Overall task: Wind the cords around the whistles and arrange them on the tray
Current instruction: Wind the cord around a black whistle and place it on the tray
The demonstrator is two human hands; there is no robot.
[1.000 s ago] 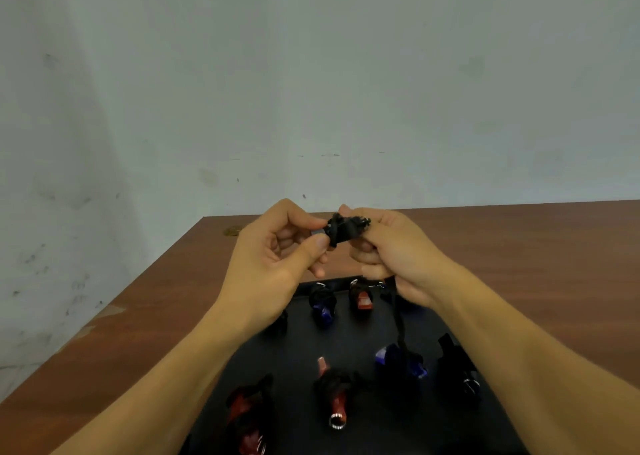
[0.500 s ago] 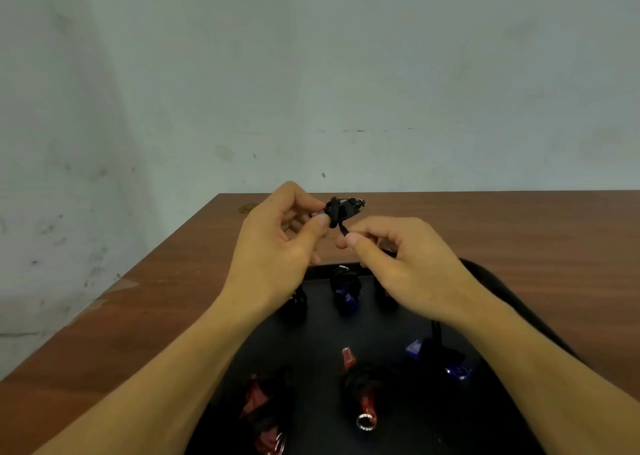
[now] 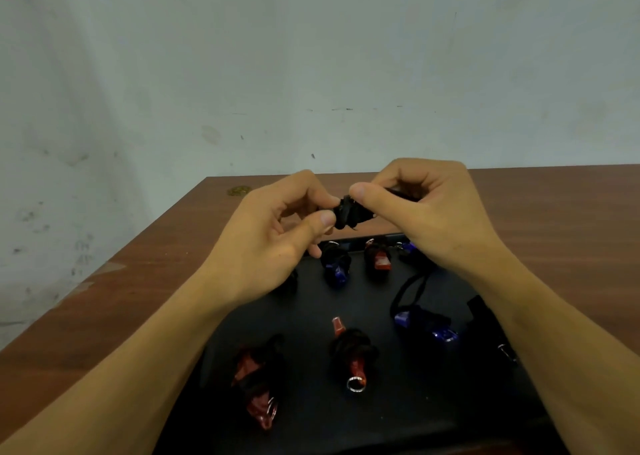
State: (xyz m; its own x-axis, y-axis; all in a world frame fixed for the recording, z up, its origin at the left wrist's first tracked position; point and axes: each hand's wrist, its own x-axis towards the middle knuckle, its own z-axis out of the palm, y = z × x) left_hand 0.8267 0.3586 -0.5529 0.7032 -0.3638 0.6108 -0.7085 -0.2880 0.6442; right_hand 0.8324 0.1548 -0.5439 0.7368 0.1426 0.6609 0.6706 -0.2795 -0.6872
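A black whistle [image 3: 348, 212] wrapped in black cord is held in the air above the far end of the black tray [image 3: 398, 416]. My left hand [image 3: 273, 239] pinches its left end between thumb and fingers. My right hand [image 3: 426, 208] grips its right side, thumb on top, with the cord's end hidden inside the fingers. On the tray lie several wound whistles: a red one [image 3: 258, 382] at the front left, a red one with a metal ring [image 3: 353, 354] in the middle, a blue one [image 3: 427, 323] with a loose cord loop to the right.
At the tray's far edge lie a blue whistle [image 3: 336, 264] and a red whistle [image 3: 379, 258]. A black whistle [image 3: 485, 316] is partly hidden by my right forearm. The tray sits on a brown wooden table [image 3: 138, 281] against a pale wall.
My right hand has risen from below the whistle and come round over its right side. The loose cord that hung from it is no longer seen. The view tilted slightly.
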